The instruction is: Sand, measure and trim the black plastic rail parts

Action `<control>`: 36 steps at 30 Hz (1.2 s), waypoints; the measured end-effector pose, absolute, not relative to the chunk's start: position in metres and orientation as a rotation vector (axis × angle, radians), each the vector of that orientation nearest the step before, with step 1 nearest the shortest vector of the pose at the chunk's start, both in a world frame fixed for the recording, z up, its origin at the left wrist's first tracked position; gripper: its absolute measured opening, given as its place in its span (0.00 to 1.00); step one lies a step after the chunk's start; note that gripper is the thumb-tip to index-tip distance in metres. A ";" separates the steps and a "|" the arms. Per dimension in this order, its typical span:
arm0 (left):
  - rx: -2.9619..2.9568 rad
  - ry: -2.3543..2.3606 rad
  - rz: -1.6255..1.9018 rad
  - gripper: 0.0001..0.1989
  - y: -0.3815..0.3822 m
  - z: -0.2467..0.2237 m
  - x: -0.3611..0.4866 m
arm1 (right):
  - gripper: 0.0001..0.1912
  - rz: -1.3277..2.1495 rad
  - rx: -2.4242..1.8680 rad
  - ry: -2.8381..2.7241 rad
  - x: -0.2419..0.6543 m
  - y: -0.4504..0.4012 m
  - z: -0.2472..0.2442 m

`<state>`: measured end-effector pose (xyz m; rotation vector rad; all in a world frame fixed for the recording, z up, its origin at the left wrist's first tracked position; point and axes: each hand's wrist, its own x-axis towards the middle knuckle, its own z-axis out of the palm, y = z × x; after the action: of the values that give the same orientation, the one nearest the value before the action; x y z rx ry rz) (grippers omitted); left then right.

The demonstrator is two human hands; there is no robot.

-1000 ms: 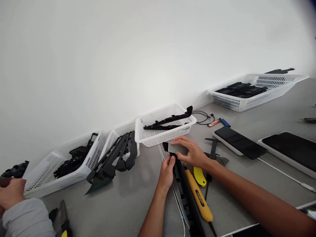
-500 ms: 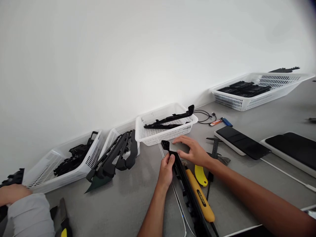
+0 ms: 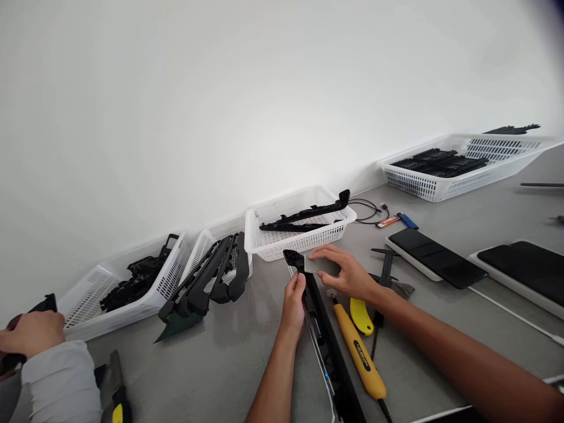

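A long black plastic trim piece (image 3: 324, 329) slants from its wide upper end down to the bottom edge. Near that upper end my left hand (image 3: 294, 302) is closed around it, thumb on top. My right hand (image 3: 350, 275) pinches a flat grey rectangular pad (image 3: 325, 266) between thumb and fingers, its left edge against or close beside the trim's upper end. What the pad is made of I cannot tell. Just right of the trim lie a yellow corded hand tool (image 3: 359, 352) and a flat yellow handle (image 3: 361, 317). A caliper (image 3: 386, 265) lies beyond my right wrist.
White baskets with black parts stand along the wall: left (image 3: 127, 317), centre (image 3: 299, 247) and right (image 3: 436, 191). Dark trim pieces (image 3: 229, 288) lean on another. Phones (image 3: 436, 255) lie at right. A co-worker's hand (image 3: 37, 332) holds a dark part beside a knife (image 3: 118, 382).
The trim's upper end has shifted slightly left, away from the yellow tool, with my left hand on it. The co-worker's hand has risen and moved right. The view has shifted slightly.
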<state>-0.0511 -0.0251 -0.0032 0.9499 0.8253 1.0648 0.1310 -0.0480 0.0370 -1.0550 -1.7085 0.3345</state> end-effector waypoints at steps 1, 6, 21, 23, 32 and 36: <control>0.968 0.833 1.068 0.25 -0.025 -0.003 -0.051 | 0.18 0.336 -1.050 -1.727 0.131 -0.049 0.037; 0.956 0.907 1.098 0.22 -0.025 -0.002 -0.052 | 0.17 0.334 -1.057 -1.753 0.128 -0.050 0.038; 0.919 1.025 1.177 0.15 -0.024 -0.005 -0.056 | 0.19 0.303 -1.062 -1.781 0.123 -0.052 0.035; 0.932 1.004 1.225 0.16 -0.021 -0.011 -0.056 | 0.19 0.312 -1.042 -1.820 0.118 -0.053 0.034; 0.815 0.920 1.203 0.20 -0.026 0.003 -0.053 | 0.23 0.364 -0.966 -1.870 0.119 -0.056 0.039; 0.783 0.790 1.182 0.24 -0.026 0.013 -0.054 | 0.25 0.411 -0.895 -1.961 0.112 -0.061 0.044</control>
<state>-0.0536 -0.0263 0.0134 0.7834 0.7905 1.1817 0.1121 -0.0613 0.0441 -0.8950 -1.9609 0.4110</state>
